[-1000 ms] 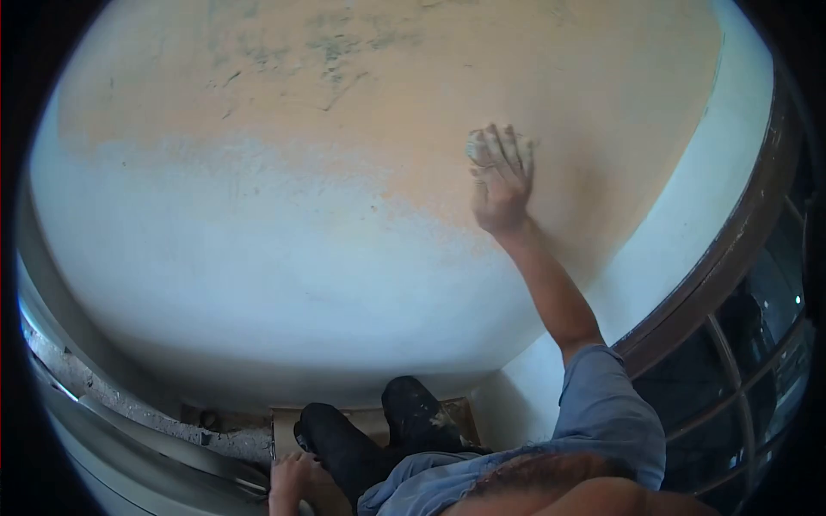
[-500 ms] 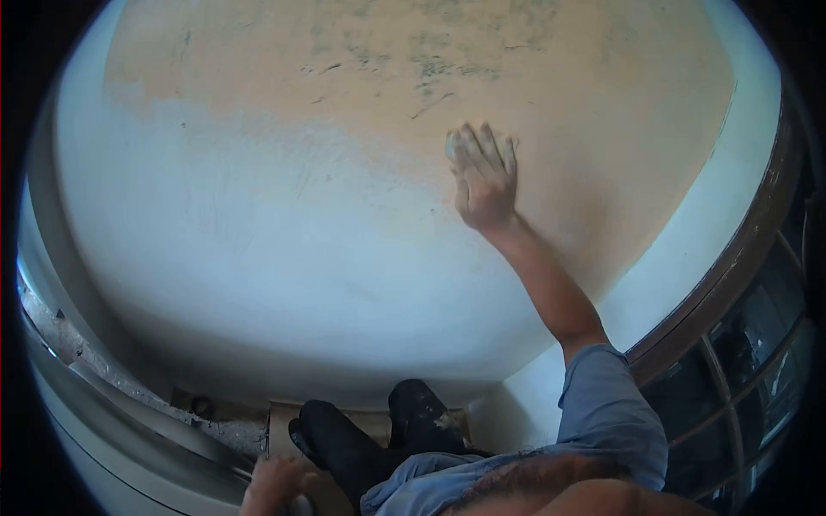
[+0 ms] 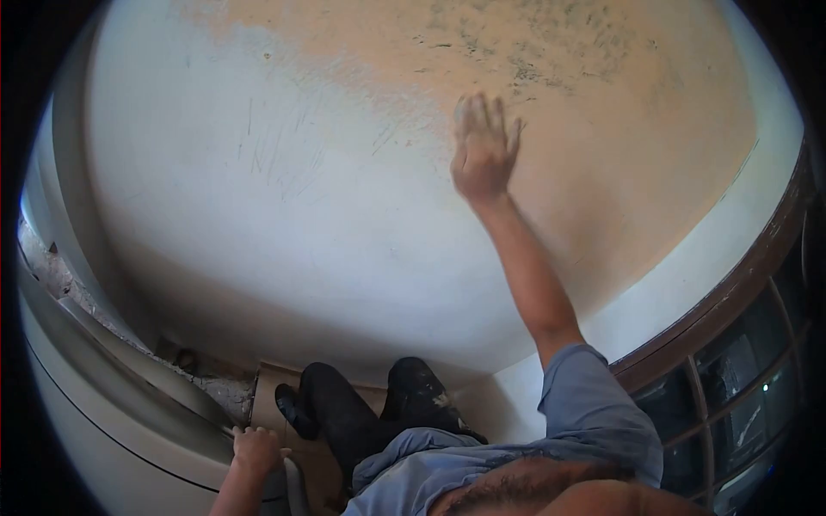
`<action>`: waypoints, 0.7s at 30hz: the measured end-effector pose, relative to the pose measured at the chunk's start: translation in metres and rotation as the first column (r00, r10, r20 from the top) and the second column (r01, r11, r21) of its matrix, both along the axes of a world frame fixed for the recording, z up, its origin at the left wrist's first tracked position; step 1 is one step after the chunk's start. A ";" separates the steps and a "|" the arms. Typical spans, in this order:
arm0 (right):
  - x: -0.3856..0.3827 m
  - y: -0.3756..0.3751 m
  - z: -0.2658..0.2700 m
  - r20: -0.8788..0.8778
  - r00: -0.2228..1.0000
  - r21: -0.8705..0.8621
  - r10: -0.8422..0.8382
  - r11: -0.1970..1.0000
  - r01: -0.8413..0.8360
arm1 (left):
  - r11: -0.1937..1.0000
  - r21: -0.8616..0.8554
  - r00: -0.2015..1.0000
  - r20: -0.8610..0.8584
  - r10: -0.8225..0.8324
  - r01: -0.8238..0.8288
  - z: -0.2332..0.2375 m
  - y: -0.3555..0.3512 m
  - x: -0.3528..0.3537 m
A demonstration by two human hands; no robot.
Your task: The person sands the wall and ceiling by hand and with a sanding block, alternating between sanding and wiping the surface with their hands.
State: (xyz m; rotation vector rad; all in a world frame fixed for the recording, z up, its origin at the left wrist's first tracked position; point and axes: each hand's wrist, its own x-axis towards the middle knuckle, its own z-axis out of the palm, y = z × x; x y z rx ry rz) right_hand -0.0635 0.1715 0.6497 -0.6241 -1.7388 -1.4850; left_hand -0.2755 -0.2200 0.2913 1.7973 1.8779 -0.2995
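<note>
My right hand (image 3: 484, 155) lies against the wall (image 3: 344, 224), arm stretched upward, its fingers dusty, straight and a little spread. A pale edge of what looks like a piece of sandpaper (image 3: 460, 108) shows beside the fingers; the palm hides the rest. Under and around this hand, the orange-tan layer borders the white surface. Dark, scraped marks (image 3: 525, 69) lie above the fingertips. At the lower left, my left hand (image 3: 256, 447) rests with curled fingers on the top edge of a large pale, smooth-sided object (image 3: 112, 413), whose kind I cannot make out.
A brown frame with dark glass panes (image 3: 714, 370) borders the right side. Below, my legs in dark trousers (image 3: 344, 413) stand close to the wall on a tan floor surface (image 3: 271, 383). Rubble (image 3: 225, 391) lies between the pale object and the wall.
The camera view has shifted up-left, so the wall marks sit farther right and higher. My right hand has slid leftward across the wall. My left hand appears farther up on the pale edge.
</note>
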 end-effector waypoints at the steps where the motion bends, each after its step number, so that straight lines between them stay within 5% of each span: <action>1: 0.000 -0.005 -0.016 0.059 0.994 -0.078 0.097 0.993 -0.093 | 0.999 -0.041 1.000 0.003 -0.003 0.003 0.001 -0.001 -0.001; 4: 0.004 0.013 0.087 0.134 0.970 0.068 0.201 0.975 -0.211 | 1.000 0.003 0.996 0.093 0.012 -0.013 -0.001 -0.002 -0.003; 6: 0.001 0.036 0.196 -0.227 0.961 0.185 0.156 0.976 -0.115 | 1.000 -0.025 0.994 0.107 0.012 -0.009 0.005 0.002 -0.001; 7: -0.004 0.022 0.245 -0.384 0.923 -0.068 -0.009 0.998 -0.019 | 0.998 -0.066 0.994 0.110 0.010 -0.003 0.007 0.003 -0.003; 8: -0.017 0.015 0.258 -0.382 0.924 -0.063 -0.009 0.998 -0.016 | 0.998 -0.061 0.994 0.113 0.007 -0.001 0.005 0.005 -0.005; 10: -0.048 0.004 0.262 -0.483 0.857 0.140 0.177 0.982 -0.124 | 0.998 -0.060 0.995 0.098 0.029 -0.023 0.000 0.003 -0.006; 11: -0.042 -0.015 0.230 -0.416 0.903 -0.231 -0.110 0.973 0.013 | 0.998 -0.053 0.994 0.107 0.028 -0.022 0.001 0.003 -0.006; 12: -0.042 0.009 0.189 -0.382 0.924 -0.021 0.005 1.000 -0.014 | 0.998 -0.056 0.995 0.099 0.018 -0.012 0.003 0.002 -0.006; 13: -0.036 0.026 0.137 -0.102 0.995 0.324 -0.012 0.945 0.044 | 0.998 -0.056 0.996 0.089 0.010 -0.005 0.006 0.002 -0.003; 14: -0.043 0.010 0.070 -0.051 0.984 0.218 -0.173 0.959 0.180 | 0.999 -0.046 0.995 0.098 0.012 -0.007 0.005 0.002 0.001; 15: -0.045 -0.001 0.024 0.037 0.998 0.022 0.043 0.999 -0.044 | 0.998 -0.056 0.993 0.119 -0.004 0.011 0.004 0.002 0.002; 18: -0.041 -0.009 0.052 0.162 0.969 -0.152 0.188 0.975 -0.164 | 0.998 -0.042 0.993 0.110 -0.042 0.047 0.005 -0.003 -0.006; 21: -0.055 0.019 0.197 0.016 0.999 0.311 -0.045 0.950 0.038 | 1.000 0.002 0.989 0.150 -0.006 0.006 -0.003 -0.003 -0.007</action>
